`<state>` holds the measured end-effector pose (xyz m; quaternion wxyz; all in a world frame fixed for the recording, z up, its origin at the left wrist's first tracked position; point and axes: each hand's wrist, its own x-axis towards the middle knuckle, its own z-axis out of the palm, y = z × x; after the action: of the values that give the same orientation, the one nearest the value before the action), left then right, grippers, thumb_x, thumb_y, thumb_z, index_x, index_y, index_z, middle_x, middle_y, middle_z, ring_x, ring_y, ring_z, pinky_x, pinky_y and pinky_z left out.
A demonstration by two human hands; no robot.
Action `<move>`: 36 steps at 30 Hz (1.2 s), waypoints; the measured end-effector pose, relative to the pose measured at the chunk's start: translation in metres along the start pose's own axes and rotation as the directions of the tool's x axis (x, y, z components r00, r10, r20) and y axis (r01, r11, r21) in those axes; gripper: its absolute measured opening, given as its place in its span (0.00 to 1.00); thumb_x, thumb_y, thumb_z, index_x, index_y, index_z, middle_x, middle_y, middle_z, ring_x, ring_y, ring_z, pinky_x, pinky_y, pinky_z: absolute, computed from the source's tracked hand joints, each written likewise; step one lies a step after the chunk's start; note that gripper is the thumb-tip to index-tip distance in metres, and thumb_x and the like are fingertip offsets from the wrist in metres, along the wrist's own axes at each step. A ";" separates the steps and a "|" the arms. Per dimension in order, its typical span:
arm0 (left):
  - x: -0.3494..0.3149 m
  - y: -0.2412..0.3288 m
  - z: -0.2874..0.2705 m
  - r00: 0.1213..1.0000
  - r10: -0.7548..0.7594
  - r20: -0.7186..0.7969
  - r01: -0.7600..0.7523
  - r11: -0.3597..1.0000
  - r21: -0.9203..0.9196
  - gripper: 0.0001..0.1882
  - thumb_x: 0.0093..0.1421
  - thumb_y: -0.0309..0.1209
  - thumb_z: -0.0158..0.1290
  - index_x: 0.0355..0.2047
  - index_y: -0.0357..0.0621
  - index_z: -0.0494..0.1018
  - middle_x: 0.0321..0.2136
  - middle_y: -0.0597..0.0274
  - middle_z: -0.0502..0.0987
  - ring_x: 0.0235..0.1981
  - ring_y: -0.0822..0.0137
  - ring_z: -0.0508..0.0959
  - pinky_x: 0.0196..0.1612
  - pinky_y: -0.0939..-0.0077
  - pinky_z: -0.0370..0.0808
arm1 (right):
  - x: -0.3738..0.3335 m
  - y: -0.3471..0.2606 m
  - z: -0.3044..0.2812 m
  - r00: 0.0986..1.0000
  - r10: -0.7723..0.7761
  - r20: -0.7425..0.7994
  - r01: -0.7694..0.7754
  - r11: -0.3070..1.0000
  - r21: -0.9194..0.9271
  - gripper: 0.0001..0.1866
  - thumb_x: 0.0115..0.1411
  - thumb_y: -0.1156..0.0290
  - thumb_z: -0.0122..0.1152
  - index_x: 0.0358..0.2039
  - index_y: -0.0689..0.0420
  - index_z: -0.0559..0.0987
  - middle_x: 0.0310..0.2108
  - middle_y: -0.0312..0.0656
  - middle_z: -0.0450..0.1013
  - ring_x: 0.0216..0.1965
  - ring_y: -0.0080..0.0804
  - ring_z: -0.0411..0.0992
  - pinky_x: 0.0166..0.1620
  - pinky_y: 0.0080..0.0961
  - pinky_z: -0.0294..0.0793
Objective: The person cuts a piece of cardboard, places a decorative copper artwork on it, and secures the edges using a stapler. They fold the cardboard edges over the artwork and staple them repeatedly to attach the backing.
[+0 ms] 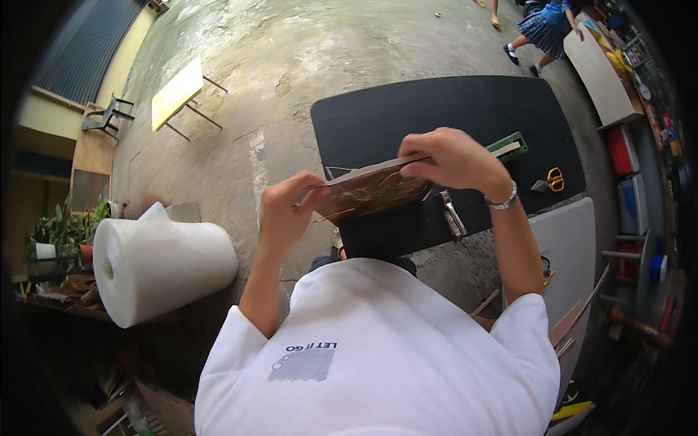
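Between my two hands is a flat brown panel [374,192] with a thin pale edge and a reddish-brown and green pattern, tilted above the near side of a black table [429,105]. My left hand [289,207] grips its left end with thumb and fingers. At its upper right edge, my right hand [452,161] pinches it. Just right of the panel lies a narrow silver metal tool [453,215], its kind unclear. Past my right wrist are a long green object [510,147], partly hidden by that hand, and orange-handled scissors [555,179].
A big roll of bubble wrap [171,265] stands at my left, near potted plants [62,229]. Farther off are a yellow-topped folding table [177,93] and a dark chair [109,118]. A person [542,36] walks at the far right. A pale board [571,247] leans beside the black table.
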<state>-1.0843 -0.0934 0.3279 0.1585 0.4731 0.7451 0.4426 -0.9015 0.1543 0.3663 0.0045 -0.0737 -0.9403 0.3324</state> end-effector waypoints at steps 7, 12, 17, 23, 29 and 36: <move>-0.004 -0.006 -0.011 1.000 0.004 0.012 -0.004 1.000 -0.019 0.06 0.58 0.20 0.61 0.36 0.40 0.79 0.30 0.58 0.84 0.34 0.65 0.86 0.37 0.76 0.79 | -0.055 0.046 -0.010 0.983 0.092 -0.158 -0.040 0.953 0.300 0.06 0.63 0.74 0.63 0.36 0.64 0.78 0.26 0.41 0.78 0.30 0.26 0.77 0.36 0.23 0.75; 0.002 0.041 -0.021 0.987 -0.018 0.162 -0.032 0.953 0.300 0.14 0.59 0.31 0.63 0.44 0.43 0.77 0.37 0.55 0.83 0.40 0.58 0.84 0.42 0.68 0.78 | -0.063 0.043 0.005 0.967 0.133 -0.216 -0.061 0.948 0.313 0.06 0.65 0.74 0.61 0.35 0.64 0.76 0.24 0.42 0.76 0.25 0.24 0.72 0.31 0.22 0.71; 0.047 0.095 0.068 0.940 0.128 0.316 -0.189 0.967 0.171 0.17 0.60 0.40 0.62 0.43 0.42 0.78 0.40 0.52 0.81 0.41 0.54 0.82 0.44 0.64 0.76 | -0.069 0.039 0.015 0.945 0.129 -0.300 -0.006 0.926 0.377 0.07 0.65 0.74 0.61 0.36 0.66 0.76 0.22 0.44 0.74 0.21 0.24 0.68 0.29 0.23 0.69; 0.068 0.095 0.108 0.900 -0.019 0.435 0.011 1.000 0.021 0.11 0.62 0.34 0.61 0.32 0.36 0.78 0.27 0.54 0.80 0.29 0.63 0.81 0.35 0.69 0.76 | -0.083 0.039 0.013 0.938 0.256 -0.235 -0.119 0.872 0.475 0.09 0.64 0.72 0.61 0.35 0.67 0.77 0.24 0.49 0.77 0.24 0.25 0.74 0.30 0.25 0.71; 0.063 0.095 0.110 0.901 -0.080 0.425 0.061 0.996 0.060 0.11 0.63 0.33 0.61 0.33 0.35 0.77 0.24 0.57 0.79 0.29 0.70 0.80 0.35 0.73 0.75 | -0.086 0.036 0.020 0.930 0.267 -0.254 -0.110 0.859 0.500 0.08 0.66 0.73 0.60 0.35 0.66 0.76 0.23 0.40 0.73 0.24 0.22 0.67 0.29 0.22 0.68; 0.033 0.058 -0.024 0.881 -0.093 0.464 -0.030 0.968 0.249 0.13 0.62 0.35 0.62 0.41 0.38 0.76 0.35 0.57 0.82 0.40 0.62 0.81 0.47 0.67 0.76 | -0.079 0.034 0.018 0.902 0.259 -0.346 -0.094 0.899 0.428 0.08 0.65 0.73 0.59 0.35 0.66 0.76 0.26 0.51 0.77 0.27 0.39 0.77 0.34 0.28 0.73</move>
<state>-1.0839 -0.0688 0.3943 0.2818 0.5704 0.7412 0.2142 -0.8199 0.1582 0.3338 0.1778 -0.2232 -0.8207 0.4950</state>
